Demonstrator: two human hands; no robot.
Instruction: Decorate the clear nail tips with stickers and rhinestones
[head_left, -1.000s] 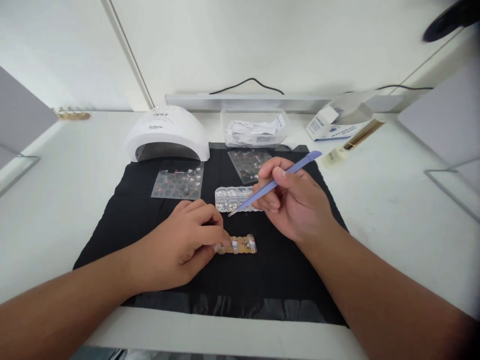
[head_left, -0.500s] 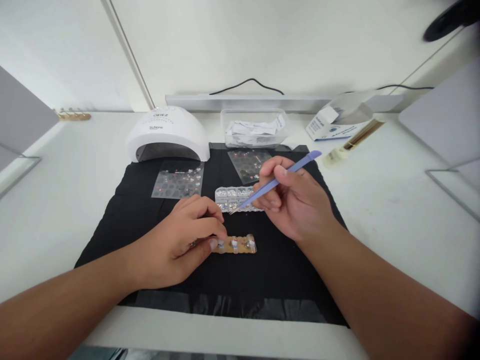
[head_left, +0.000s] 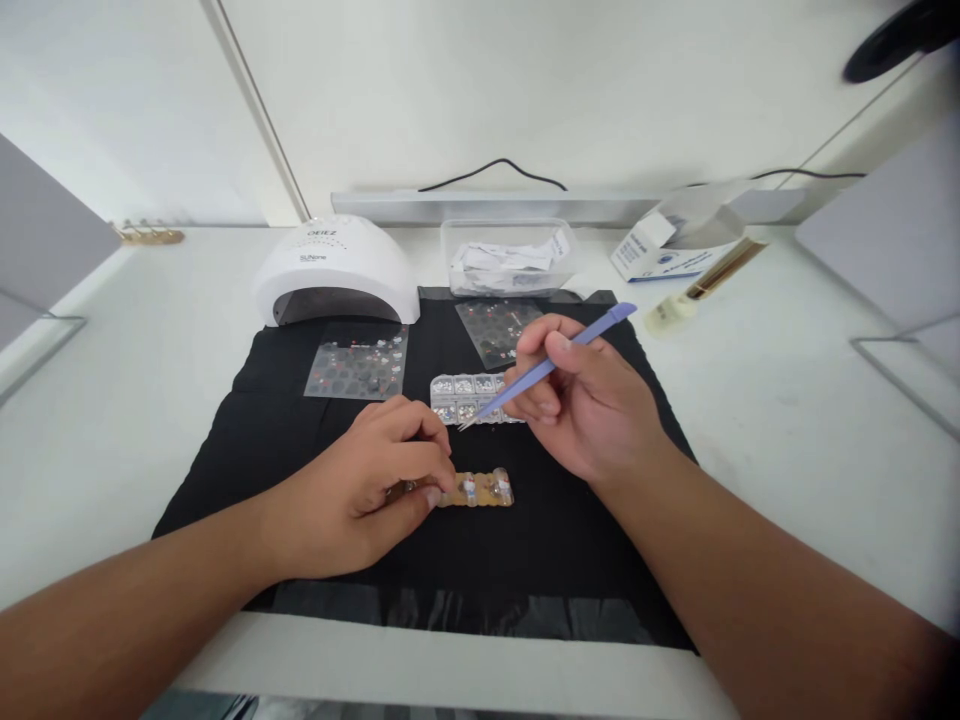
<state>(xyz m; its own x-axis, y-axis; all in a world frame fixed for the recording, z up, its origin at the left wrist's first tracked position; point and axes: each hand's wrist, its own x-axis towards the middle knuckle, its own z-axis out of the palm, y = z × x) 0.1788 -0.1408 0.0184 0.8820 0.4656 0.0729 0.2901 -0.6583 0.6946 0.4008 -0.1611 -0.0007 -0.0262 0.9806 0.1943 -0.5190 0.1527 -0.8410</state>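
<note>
My left hand (head_left: 382, 480) is closed in a pinch over a tan scalloped strip (head_left: 487, 492), where its fingertips cover a false nail. Two decorated false nails, one at the end (head_left: 500, 485) and one beside it (head_left: 470, 487), show to the right of these fingers. My right hand (head_left: 585, 400) grips a slim lavender tool (head_left: 559, 363) with fine pale prongs at its lower end. Those prongs hover by the front edge of a clear compartment case (head_left: 454, 398) filled with small shiny gems. Part of the case is hidden behind my right hand.
A black cloth (head_left: 480, 560) covers the work area. Two clear sticker sheets (head_left: 358, 362) lie behind my hands. A white nail lamp (head_left: 337, 265), a plastic tub of paper packets (head_left: 506, 285), an opened carton (head_left: 667, 250) and a jar holding sticks (head_left: 671, 315) stand farther back.
My left fingertips have shifted slightly right along the strip and now cover a nail that showed before. My right hand and the lavender tool have barely moved.
</note>
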